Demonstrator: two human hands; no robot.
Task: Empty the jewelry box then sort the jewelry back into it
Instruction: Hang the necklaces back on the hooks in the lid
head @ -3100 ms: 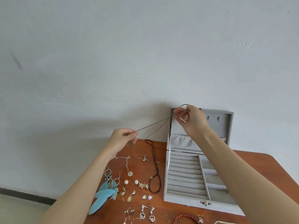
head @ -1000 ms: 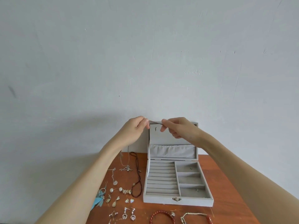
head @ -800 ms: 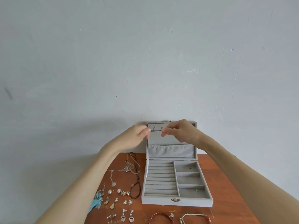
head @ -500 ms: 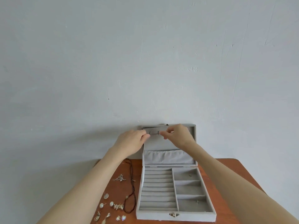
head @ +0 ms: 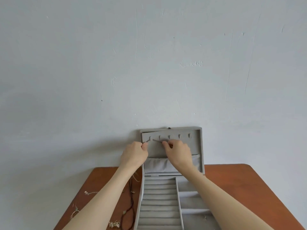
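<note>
The fingers (head: 145, 145) of the left hand (head: 134, 155) are curled and pinch one end of a thin grey chain (head: 157, 140), and the fingers (head: 164, 143) of the right hand (head: 178, 153) pinch its other end, so the chain stretches between the two hands across the inside of the raised lid (head: 196, 146) of the grey jewelry box (head: 160, 203). The chain's middle passes at the leftmost hook (head: 151, 138) of the row of hooks along the lid's top; whether it is caught on the hook cannot be told. Nearest the camera, both forearms cross the view and hide part of the box's ring rolls and side compartments, and the box front is cut off by the bottom edge. On the brown tabletop (head: 232, 180) left of the box lie a dark beaded necklace (head: 131, 208), partly behind the left forearm, and small silvery pieces (head: 114, 224) too small to make out. A thin chain (head: 89, 192) lies farther left. The lid stands upright in front of a pale wall (head: 149, 63).
</note>
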